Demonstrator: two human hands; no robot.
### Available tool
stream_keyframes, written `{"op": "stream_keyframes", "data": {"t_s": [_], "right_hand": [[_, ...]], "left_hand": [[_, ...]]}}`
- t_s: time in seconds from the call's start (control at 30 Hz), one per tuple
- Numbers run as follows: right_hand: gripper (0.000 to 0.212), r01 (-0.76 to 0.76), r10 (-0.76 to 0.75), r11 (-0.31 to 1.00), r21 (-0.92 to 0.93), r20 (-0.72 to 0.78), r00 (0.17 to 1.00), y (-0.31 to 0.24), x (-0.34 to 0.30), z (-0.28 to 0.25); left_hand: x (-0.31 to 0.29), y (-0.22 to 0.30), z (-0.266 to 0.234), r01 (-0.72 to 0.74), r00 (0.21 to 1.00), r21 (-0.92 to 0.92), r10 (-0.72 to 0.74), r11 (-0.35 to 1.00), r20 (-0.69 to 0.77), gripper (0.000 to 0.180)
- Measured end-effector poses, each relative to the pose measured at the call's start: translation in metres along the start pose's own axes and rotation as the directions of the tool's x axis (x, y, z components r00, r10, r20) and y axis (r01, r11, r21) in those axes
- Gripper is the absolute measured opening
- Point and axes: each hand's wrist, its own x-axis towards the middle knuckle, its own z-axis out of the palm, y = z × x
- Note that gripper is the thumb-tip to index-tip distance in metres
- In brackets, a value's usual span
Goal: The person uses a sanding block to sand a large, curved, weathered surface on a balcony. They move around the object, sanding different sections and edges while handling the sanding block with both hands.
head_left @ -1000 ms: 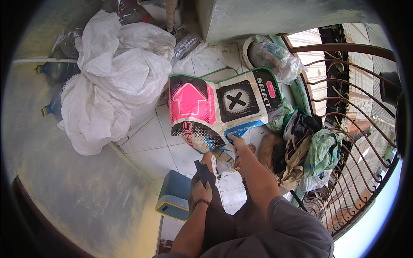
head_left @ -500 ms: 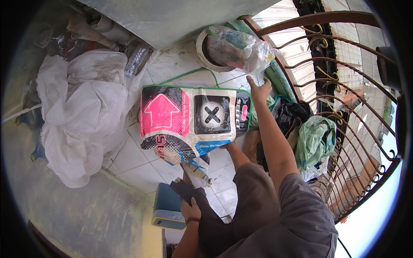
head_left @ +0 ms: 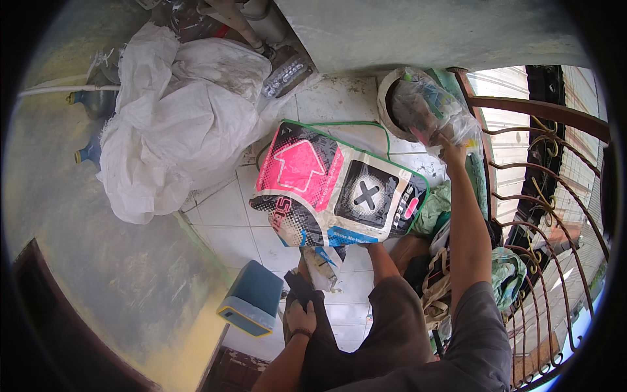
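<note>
My right hand (head_left: 450, 151) is closed on the edge of a clear plastic bag (head_left: 428, 108) with crumpled, coloured wrappers inside. That bag leans out of a round, pale pot (head_left: 385, 98). Over my left thigh lies my left hand (head_left: 302, 318), beside a flat dark piece (head_left: 299, 286); its fingers are partly hidden, and I cannot tell whether it grips that piece. Between my legs and the pot spreads a printed plastic mat (head_left: 326, 189) with a pink arrow, a black cross square and green edging. A crumpled, clear-and-white packet (head_left: 320, 268) sits under its near edge.
A large white sack (head_left: 176, 130) slumps at the left, with blue bottles (head_left: 90, 153) beside it. A blue box-like thing (head_left: 251, 297) stands by my left knee. Green plastic bags (head_left: 508, 271) and cloth lie along the metal railing (head_left: 542, 209) at the right.
My right hand has reached the plastic bag and closed on it; before, it was open just short of it. The view has shifted, so the scene sits further right and lower.
</note>
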Motion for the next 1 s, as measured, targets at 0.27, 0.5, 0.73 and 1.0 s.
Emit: {"op": "stream_keyframes", "data": {"t_s": [0.27, 0.5, 0.73, 1.0], "right_hand": [[0.030, 0.540, -0.538, 0.787, -0.299, 0.098, 0.837, -0.055, -0.055, -0.021], [0.014, 0.839, -0.816, 0.461, -0.290, 0.233, 0.529, -0.102, -0.180, -0.014], [0.018, 0.826, -0.726, 0.358, -0.436, 0.426, 0.540, -0.123, -0.248, -0.047], [0.017, 0.784, -0.565, 0.450, -0.426, 0.544, 0.620, -0.047, -0.337, -0.083]], "left_hand": [[0.004, -0.022, 0.008, -0.024, 0.998, -0.076, 0.019, 0.997, -0.058, 0.031], [0.008, -0.024, 0.008, 0.044, 0.999, -0.040, -0.045, 0.998, -0.023, 0.033], [0.023, -0.026, -0.032, -0.009, 1.000, -0.188, 0.013, 0.982, 0.024, 0.032], [0.042, -0.052, -0.086, -0.148, 0.982, -0.134, 0.130, 0.980, -0.134, 0.032]]}}
